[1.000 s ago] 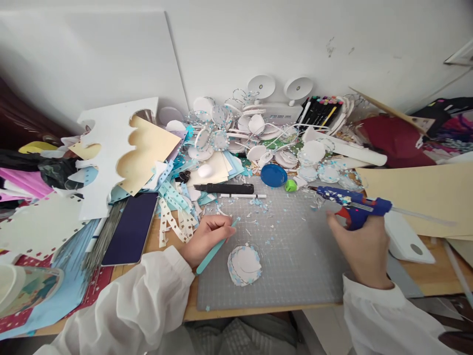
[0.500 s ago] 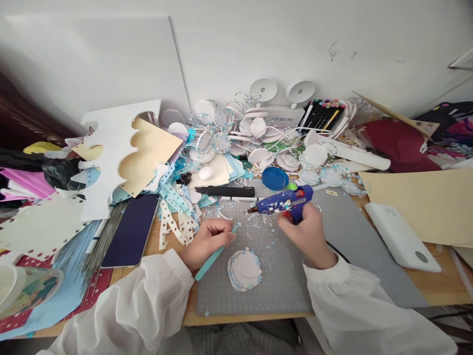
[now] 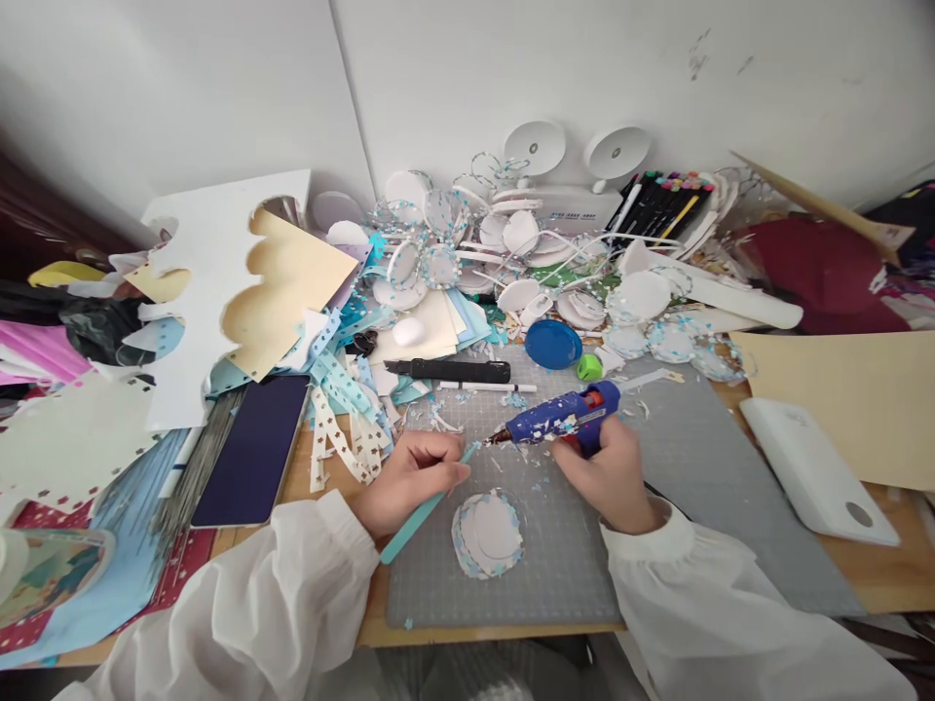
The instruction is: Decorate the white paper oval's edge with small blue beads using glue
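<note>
My left hand (image 3: pixel 415 477) is closed around a pair of turquoise tweezers (image 3: pixel 409 534), whose tip carries a small pale blue star (image 3: pixel 473 451). In my right hand (image 3: pixel 610 477) is a blue glue gun (image 3: pixel 566 417) with paper bits stuck on its barrel. Its nozzle points left and sits right by the star at the tweezer tip; whether they touch I cannot tell. Below them, a white round disc (image 3: pixel 495 531) edged with pale blue stars lies on the grey cutting mat (image 3: pixel 555 584).
Behind my hands lie a black craft knife (image 3: pixel 457 371), a blue lid (image 3: pixel 553 345) and a green sharpener-like piece (image 3: pixel 588 367). A phone (image 3: pixel 252 450) lies left, a white power bank (image 3: pixel 814 469) right. Star-trimmed discs (image 3: pixel 442 265) pile up along the wall.
The glue gun has moved slightly so its nozzle meets the area of the star at the tweezer tip. The view has shifted a little; the tweezers stay in my left hand.
</note>
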A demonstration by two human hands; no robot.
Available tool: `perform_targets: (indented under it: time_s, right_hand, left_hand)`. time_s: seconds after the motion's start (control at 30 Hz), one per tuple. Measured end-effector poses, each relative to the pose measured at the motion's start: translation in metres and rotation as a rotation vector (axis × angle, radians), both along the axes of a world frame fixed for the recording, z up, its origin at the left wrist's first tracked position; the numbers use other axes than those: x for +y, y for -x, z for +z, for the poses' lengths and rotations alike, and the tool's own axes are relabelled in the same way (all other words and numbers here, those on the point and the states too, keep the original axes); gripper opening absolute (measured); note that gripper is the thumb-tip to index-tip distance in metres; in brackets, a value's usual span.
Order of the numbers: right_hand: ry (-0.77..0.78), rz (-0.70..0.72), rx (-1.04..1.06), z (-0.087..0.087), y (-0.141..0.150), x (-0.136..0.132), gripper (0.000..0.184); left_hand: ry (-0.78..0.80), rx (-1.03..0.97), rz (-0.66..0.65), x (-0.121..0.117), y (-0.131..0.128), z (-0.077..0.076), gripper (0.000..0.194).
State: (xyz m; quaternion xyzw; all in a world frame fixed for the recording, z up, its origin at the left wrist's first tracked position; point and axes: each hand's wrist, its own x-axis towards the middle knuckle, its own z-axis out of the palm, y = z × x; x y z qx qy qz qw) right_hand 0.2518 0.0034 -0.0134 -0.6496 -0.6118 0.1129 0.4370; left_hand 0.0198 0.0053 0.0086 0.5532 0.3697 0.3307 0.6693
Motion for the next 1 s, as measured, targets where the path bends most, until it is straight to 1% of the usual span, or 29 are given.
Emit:
perform_targets:
  time_s: [0.27, 0.5, 0.6, 1.0]
  right_hand:
    - [-0.016, 0.036, -0.035, -0.0027, -0.0018, 0.0, 0.015]
    - [0.006, 0.004, -0.039, -0.0013, -0.001, 0.0004, 0.018]
    - [0.008, 0.018, -0.035, -0.0006, -0.0007, -0.0005, 0.017]
    - [0.0, -0.005, -0.07, -0.0028, -0.0025, 0.0002, 0.017]
  left_hand:
    - [0.018, -0.031, -0.008, 0.0002, -0.0008, -0.0016, 0.038]
    - [0.01, -0.04, -0.017, -0.0001, 0.0008, -0.0053, 0.038]
    - [0.009, -0.031, -0.018, -0.0002, 0.0009, -0.0051, 0.038]
    - [-0.003, -0.013, -0.015, -0.0003, 0.0003, -0.0029, 0.037]
